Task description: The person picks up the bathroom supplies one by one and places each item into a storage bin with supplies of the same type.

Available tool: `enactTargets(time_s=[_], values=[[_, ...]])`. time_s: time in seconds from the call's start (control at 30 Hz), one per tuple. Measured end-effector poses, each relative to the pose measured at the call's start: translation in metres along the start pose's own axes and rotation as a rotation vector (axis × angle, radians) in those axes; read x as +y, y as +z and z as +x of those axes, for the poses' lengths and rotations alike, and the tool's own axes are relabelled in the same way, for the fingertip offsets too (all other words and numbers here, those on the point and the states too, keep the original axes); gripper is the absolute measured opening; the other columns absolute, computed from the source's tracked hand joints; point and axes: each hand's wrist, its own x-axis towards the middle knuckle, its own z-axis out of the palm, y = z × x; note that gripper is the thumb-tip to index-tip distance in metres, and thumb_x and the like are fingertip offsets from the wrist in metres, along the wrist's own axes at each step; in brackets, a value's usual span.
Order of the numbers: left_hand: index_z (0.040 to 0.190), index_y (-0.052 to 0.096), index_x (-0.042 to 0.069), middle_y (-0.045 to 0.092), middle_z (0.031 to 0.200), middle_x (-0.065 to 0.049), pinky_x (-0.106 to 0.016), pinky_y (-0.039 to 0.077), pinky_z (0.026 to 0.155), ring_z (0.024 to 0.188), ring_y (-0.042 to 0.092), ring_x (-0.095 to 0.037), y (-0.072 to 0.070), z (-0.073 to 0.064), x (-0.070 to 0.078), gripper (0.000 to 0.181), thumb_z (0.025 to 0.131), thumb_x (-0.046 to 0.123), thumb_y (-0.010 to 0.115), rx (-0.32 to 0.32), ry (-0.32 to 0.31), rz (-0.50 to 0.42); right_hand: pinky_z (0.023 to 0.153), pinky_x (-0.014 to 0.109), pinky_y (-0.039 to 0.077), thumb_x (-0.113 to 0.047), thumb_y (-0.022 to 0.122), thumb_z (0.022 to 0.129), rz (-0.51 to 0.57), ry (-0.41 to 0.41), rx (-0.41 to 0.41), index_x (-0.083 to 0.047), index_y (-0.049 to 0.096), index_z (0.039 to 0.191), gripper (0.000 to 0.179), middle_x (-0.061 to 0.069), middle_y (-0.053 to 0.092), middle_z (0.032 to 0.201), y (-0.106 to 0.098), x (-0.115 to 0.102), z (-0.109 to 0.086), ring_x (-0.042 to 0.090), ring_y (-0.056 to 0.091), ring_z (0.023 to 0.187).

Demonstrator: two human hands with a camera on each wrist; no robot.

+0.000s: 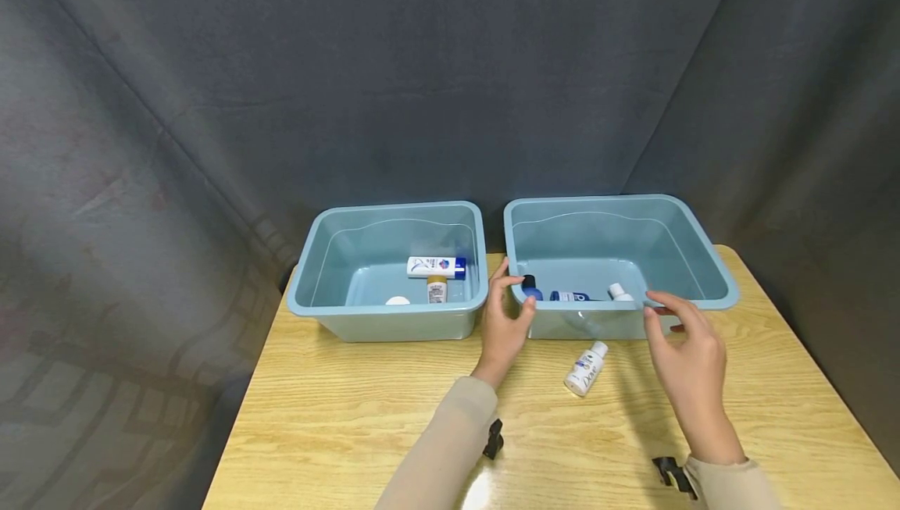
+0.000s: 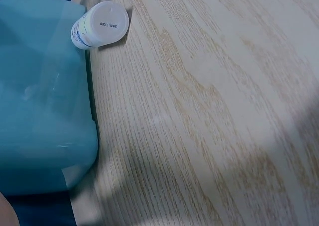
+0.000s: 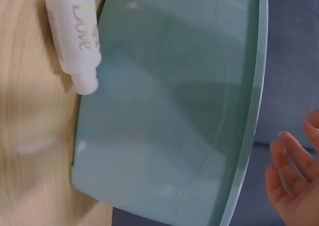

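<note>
My left hand is at the front left corner of the right blue bin, its thumb and index finger spread apart close to the rim. Near the front right of that bin, my right hand has its fingers loosely bent with nothing between them; the right wrist view shows its fingers apart from the rim. A white Dove bottle lies on the table between my hands, cap toward the bin. Inside the right bin are a dark blue bottle with a black cap, a blue-labelled item and a white-capped bottle, partly hidden by the front wall.
The left blue bin holds a white and blue tube, a yellow-capped bottle and a round white item. Both bins stand at the back of the wooden table, before a dark grey curtain.
</note>
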Motion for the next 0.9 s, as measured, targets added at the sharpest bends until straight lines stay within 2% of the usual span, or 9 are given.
enactTargets(time_s=[0.2, 0.53, 0.6, 0.67, 0.77, 0.9], values=[[0.130, 0.057, 0.013, 0.036, 0.168, 0.002, -0.057, 0.033, 0.122, 0.155, 0.036, -0.025, 0.001, 0.001, 0.000, 0.037, 0.095, 0.014, 0.065, -0.002, 0.000, 0.001, 0.078, 0.017, 0.036, 0.009, 0.069, 0.090, -0.010, 0.016, 0.001, 0.004, 0.074, 0.115, 0.026, 0.027, 0.072, 0.109, 0.002, 0.002, -0.010, -0.027, 0.043, 0.095], [0.129, 0.058, 0.020, 0.035, 0.168, 0.009, -0.054, 0.033, 0.123, 0.155, 0.036, -0.023, 0.000, 0.002, 0.001, 0.037, 0.094, 0.014, 0.066, -0.004, -0.016, 0.004, 0.078, 0.007, 0.034, 0.010, 0.069, 0.088, -0.002, 0.049, 0.038, 0.003, 0.074, 0.113, 0.026, 0.020, 0.071, 0.100, 0.007, 0.004, -0.027, -0.027, 0.045, 0.094], [0.129, 0.058, 0.021, 0.036, 0.168, 0.007, -0.055, 0.032, 0.123, 0.155, 0.035, -0.023, -0.001, 0.002, 0.001, 0.036, 0.094, 0.014, 0.066, -0.003, -0.018, 0.001, 0.078, 0.007, 0.035, 0.010, 0.069, 0.089, 0.004, 0.060, 0.040, 0.004, 0.074, 0.112, 0.025, 0.010, 0.071, 0.098, 0.008, 0.004, -0.031, -0.027, 0.045, 0.094], [0.128, 0.058, 0.020, 0.036, 0.168, 0.004, -0.056, 0.031, 0.123, 0.155, 0.035, -0.024, -0.001, 0.002, 0.000, 0.036, 0.094, 0.014, 0.066, -0.002, -0.021, -0.002, 0.078, 0.006, 0.036, 0.010, 0.069, 0.089, 0.014, 0.075, 0.040, 0.004, 0.074, 0.112, 0.024, -0.006, 0.069, 0.098, 0.009, 0.005, -0.034, -0.027, 0.046, 0.093], [0.129, 0.058, 0.020, 0.036, 0.168, 0.002, -0.056, 0.031, 0.123, 0.155, 0.034, -0.024, -0.001, 0.001, 0.000, 0.036, 0.094, 0.014, 0.066, -0.002, -0.022, -0.001, 0.077, 0.005, 0.038, 0.009, 0.069, 0.090, 0.030, 0.100, 0.038, 0.004, 0.075, 0.111, 0.023, -0.030, 0.057, 0.103, 0.011, 0.006, -0.040, -0.026, 0.048, 0.092], [0.129, 0.058, 0.020, 0.035, 0.168, 0.010, -0.054, 0.033, 0.123, 0.155, 0.035, -0.023, 0.000, 0.000, 0.000, 0.036, 0.094, 0.014, 0.066, -0.001, -0.024, 0.002, 0.077, 0.003, 0.039, 0.008, 0.068, 0.090, 0.045, 0.133, 0.041, 0.003, 0.075, 0.112, 0.023, -0.041, 0.052, 0.103, 0.014, 0.009, -0.047, -0.023, 0.051, 0.091]])
